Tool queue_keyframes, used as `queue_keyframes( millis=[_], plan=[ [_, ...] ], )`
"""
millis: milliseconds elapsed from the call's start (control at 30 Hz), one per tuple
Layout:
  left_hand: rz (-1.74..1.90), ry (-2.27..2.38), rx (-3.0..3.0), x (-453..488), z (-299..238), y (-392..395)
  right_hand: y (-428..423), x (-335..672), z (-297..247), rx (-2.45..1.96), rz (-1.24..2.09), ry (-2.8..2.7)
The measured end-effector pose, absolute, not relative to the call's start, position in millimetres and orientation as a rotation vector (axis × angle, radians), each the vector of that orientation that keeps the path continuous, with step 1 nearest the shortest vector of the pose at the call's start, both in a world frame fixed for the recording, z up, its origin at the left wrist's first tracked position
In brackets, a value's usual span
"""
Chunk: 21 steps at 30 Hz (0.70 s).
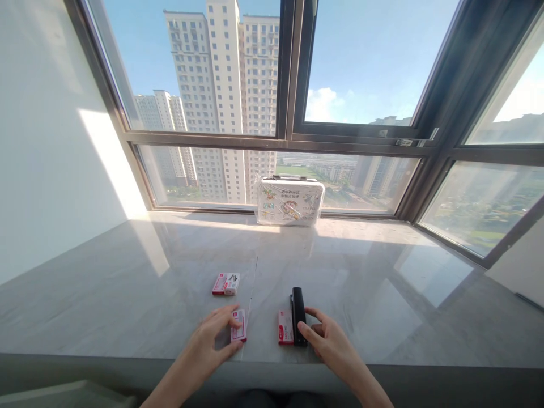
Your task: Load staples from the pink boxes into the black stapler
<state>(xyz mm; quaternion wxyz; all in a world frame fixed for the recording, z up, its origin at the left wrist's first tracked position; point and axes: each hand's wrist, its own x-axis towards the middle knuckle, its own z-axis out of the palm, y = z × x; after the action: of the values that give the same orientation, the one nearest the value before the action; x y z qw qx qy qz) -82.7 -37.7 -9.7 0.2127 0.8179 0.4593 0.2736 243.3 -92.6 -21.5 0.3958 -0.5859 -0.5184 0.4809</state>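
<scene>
Near the front edge of the sill, my left hand point(216, 334) has its thumb and fingers closed about a small white box with red edges point(240, 328), probably a staple box. A black stapler point(299, 314) lies lengthwise away from me, with the thumb and fingers of my right hand point(325, 337) gripping its right side. Against the stapler's left side is a red and white box point(285, 327), partly covered by it. Farther back on the left, small red and white boxes point(225, 283) lie side by side; one bears a picture of a stapler.
The grey marble-look sill point(178, 306) ends at a front edge close to me. A white case with cartoon prints point(290, 203), wrapped in clear plastic, stands at the back against the window. Dark window frames point(287, 73) rise behind, with a white wall point(51, 141) at left.
</scene>
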Motion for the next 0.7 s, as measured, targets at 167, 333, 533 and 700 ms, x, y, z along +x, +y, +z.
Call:
queue_keyframes(
  millis=[167, 333, 533, 700],
  plan=[
    [0.838, 1.040, 2.103, -33, 9, -40, -93, 240, -20, -1.481, 1.194, -1.303],
    [0.769, 0.863, 2.120, 17, 12, -40, -93, 240, -19, -1.451, 1.203, -1.311],
    [0.916, 0.892, 2.104, 14, 16, -27, -93, 239, -17, -1.443, 1.221, -1.273],
    [1.336, 1.512, 2.073, -65, 6, 23, -92, 240, -22, -1.449, 1.208, -1.272]
  ],
)
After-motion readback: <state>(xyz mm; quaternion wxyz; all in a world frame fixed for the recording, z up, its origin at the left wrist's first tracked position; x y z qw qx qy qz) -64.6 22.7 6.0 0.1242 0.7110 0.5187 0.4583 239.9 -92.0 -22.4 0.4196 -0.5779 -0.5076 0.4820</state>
